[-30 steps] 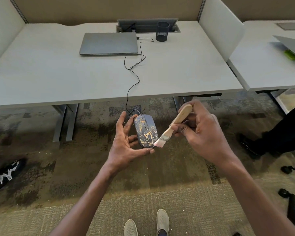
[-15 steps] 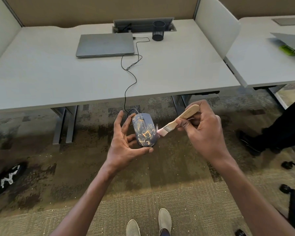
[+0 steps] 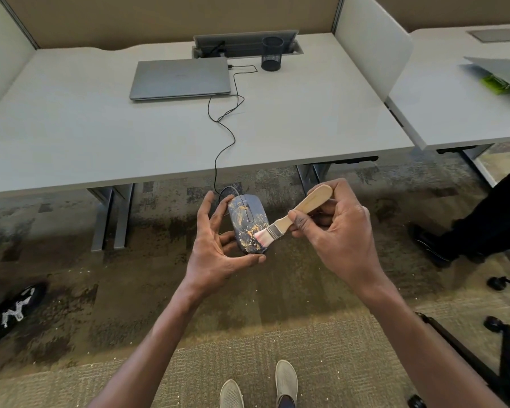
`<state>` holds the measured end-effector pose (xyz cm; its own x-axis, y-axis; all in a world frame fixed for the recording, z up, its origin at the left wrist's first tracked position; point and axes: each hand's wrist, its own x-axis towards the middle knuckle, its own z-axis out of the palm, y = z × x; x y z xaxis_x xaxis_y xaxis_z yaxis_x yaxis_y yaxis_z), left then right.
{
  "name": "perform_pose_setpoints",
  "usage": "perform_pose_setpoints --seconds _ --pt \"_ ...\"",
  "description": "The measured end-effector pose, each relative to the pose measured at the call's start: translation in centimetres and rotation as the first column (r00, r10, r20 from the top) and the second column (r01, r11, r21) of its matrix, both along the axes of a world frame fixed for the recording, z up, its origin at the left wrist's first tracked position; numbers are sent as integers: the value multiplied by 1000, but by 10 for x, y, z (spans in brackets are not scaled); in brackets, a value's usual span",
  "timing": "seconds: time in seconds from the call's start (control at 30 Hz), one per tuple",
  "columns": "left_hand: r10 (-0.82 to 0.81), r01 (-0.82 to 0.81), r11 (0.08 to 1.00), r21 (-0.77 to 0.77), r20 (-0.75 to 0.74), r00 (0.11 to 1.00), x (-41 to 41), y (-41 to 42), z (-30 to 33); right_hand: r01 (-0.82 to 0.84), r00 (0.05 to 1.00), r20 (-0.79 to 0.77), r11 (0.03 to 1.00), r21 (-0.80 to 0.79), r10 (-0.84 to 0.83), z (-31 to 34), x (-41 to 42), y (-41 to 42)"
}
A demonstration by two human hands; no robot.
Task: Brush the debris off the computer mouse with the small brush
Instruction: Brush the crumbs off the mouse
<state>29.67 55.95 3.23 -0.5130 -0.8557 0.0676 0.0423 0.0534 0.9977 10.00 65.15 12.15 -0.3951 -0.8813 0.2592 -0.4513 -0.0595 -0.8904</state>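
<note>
Left hand grips the mouse in the air, in front of the table edge and over the carpet: thumb under the mouse's near end, fingers along its left side. Mouse is top-up, dark shell, orange debris smeared across it, thickest on the near half.

Right hand pinches the brush by its wooden handle, thumb on top, fingers curled around. Handle angles up and to the right; bristles touch the mouse's near-right area, on the debris.

Cable runs from the mouse's far end up over the table edge, loops across the top and reaches the right side of the closed laptop. Black mesh cup sits just right of the laptop, near the back cable tray.

Pale specks are scattered on the carpet under and around the hands. Wearer's shoes at bottom centre. Another person's dark leg and shoe at right; a black shoe at far left.
</note>
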Motion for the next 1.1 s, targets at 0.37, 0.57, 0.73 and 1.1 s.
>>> perform_pose_setpoints --seconds 0.37,0.57,0.73,1.1 --pt "-2 2 1000 8 22 1000 8 3 -5 146 988 -49 989 24 -145 -5 -14 -6" --pt "3 -3 1000 4 22 1000 6 2 -4 101 995 -27 995 -16 -101 4 4 -12" --pt "-4 5 1000 -3 31 1000 4 2 -3 92 995 -50 996 22 -91 4 11 -16" --pt "-8 8 1000 6 37 999 3 2 -2 236 967 -111 969 71 -227 8 -12 -17"
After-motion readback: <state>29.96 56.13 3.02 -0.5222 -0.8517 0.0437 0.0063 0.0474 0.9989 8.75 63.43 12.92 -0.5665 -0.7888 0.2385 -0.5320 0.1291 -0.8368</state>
